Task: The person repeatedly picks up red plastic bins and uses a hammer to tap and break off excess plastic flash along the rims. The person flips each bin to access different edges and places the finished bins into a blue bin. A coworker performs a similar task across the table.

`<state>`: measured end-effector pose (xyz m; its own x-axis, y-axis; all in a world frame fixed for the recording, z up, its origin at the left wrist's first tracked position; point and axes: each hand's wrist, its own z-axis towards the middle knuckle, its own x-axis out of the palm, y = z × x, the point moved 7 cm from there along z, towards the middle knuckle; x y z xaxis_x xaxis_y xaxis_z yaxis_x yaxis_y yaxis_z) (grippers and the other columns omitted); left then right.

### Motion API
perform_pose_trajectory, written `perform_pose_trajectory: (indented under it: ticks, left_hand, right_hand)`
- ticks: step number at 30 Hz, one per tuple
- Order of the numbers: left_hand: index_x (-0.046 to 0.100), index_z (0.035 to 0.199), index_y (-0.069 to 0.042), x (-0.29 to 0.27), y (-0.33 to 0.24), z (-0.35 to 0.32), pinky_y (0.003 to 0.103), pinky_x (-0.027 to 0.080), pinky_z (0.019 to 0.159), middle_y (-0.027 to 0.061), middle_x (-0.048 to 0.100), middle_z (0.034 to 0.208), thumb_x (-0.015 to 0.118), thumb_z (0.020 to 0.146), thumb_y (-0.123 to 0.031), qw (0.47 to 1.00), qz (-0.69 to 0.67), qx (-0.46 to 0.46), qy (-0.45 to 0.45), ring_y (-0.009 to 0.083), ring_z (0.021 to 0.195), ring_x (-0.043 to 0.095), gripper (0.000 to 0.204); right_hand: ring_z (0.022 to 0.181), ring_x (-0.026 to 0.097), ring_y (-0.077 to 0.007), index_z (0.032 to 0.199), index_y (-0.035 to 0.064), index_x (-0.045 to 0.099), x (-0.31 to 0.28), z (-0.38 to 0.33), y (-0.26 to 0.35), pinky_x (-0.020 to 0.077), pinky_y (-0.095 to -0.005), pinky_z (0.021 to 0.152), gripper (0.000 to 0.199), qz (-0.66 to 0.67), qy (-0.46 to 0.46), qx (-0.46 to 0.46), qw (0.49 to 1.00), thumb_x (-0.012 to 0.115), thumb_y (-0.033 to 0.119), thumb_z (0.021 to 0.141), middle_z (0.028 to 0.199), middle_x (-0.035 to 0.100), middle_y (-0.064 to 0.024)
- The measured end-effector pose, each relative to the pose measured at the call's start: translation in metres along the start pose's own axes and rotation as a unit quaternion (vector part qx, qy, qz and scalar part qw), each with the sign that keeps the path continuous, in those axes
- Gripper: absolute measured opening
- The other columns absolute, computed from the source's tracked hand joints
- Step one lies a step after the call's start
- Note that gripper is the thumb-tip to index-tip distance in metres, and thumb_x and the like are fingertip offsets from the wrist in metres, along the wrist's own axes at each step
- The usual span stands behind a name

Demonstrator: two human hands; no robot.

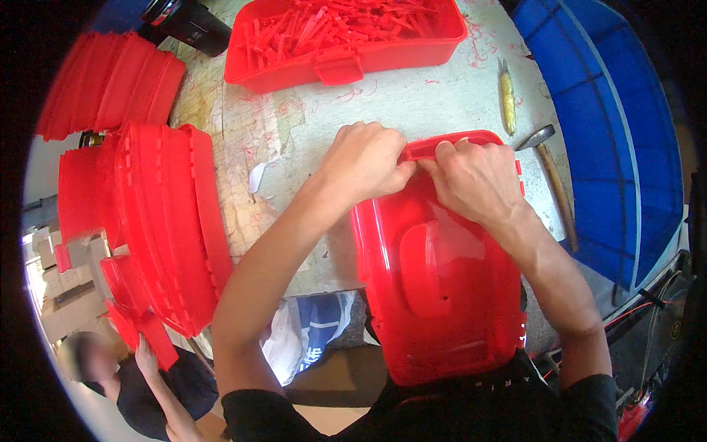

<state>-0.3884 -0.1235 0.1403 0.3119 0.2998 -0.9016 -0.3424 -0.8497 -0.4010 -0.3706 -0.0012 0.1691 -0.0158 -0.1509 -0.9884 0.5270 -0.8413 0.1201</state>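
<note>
A red plastic lid with a raised oval in its middle lies tilted toward me, its far rim resting on the worn table. My left hand pinches that far rim from the left. My right hand grips the same rim just to the right, fingers curled over the edge. The two hands almost touch.
A red tray full of thin red plastic strips stands at the back. Stacks of red lids stand at the left. A yellow-handled knife and a hammer lie at the right, beside a blue crate. Another person sits low left.
</note>
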Motion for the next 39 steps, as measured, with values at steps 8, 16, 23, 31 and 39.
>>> perform_pose_trajectory:
  ticks: [8,16,23,31,39]
  left_hand:
    - [0.072,0.075,-0.001,-0.007,-0.009,0.004,0.050,0.054,0.074,0.0256,0.066,0.076,0.069,0.075,-0.027,0.999,0.011,0.007,-0.040,0.0435,0.078,0.067,0.026]
    - [0.067,0.111,0.002,-0.015,0.029,-0.058,0.038,0.051,0.091,0.0197,0.070,0.108,0.068,0.089,-0.022,0.923,-0.275,-0.036,-0.268,0.0277,0.101,0.068,0.033]
    - [0.055,0.130,-0.002,0.154,-0.069,-0.357,0.042,0.048,0.100,0.0131,0.061,0.128,0.053,0.101,-0.034,0.530,-0.645,-0.392,-0.387,0.0257,0.119,0.057,0.043]
    - [0.037,0.148,0.001,0.004,-0.067,-0.376,0.046,0.042,0.108,0.0163,0.049,0.144,0.067,0.086,-0.028,0.649,-0.434,-0.311,-0.541,0.0307,0.127,0.051,0.075]
    - [0.046,0.144,0.001,-0.196,-0.147,-0.227,0.041,0.045,0.106,0.0213,0.054,0.139,0.069,0.068,-0.039,0.969,-0.126,-0.040,-0.208,0.0341,0.125,0.056,0.089]
  right_hand:
    - [0.061,0.069,-0.0274,0.078,0.0049,0.066,-0.007,0.006,-0.003,0.0530,-0.0379,0.052,0.030,-0.043,0.007,-0.050,0.998,0.065,0.031,0.091,0.070,0.069,-0.0132]
    - [0.062,0.071,-0.0277,0.084,0.0051,0.068,-0.024,0.010,-0.015,0.0545,-0.0374,0.056,0.027,-0.047,0.000,-0.096,0.994,0.062,0.029,0.094,0.071,0.071,-0.0145]
    - [0.069,0.072,-0.0313,0.082,0.0045,0.075,-0.028,-0.011,-0.048,0.0567,-0.0417,0.063,0.021,0.006,0.003,0.032,0.999,0.061,0.020,0.088,0.074,0.071,-0.0182]
    - [0.084,0.071,-0.0372,0.088,0.0020,0.073,0.004,-0.112,-0.047,0.0548,-0.0491,0.074,0.029,0.133,0.131,0.101,0.977,0.055,0.024,0.094,0.088,0.070,-0.0250]
    - [0.067,0.054,-0.0126,0.095,0.0023,0.061,0.055,-0.246,-0.019,0.0446,-0.0309,0.062,0.026,0.588,0.150,0.210,0.767,0.053,0.025,0.102,0.072,0.058,-0.0034]
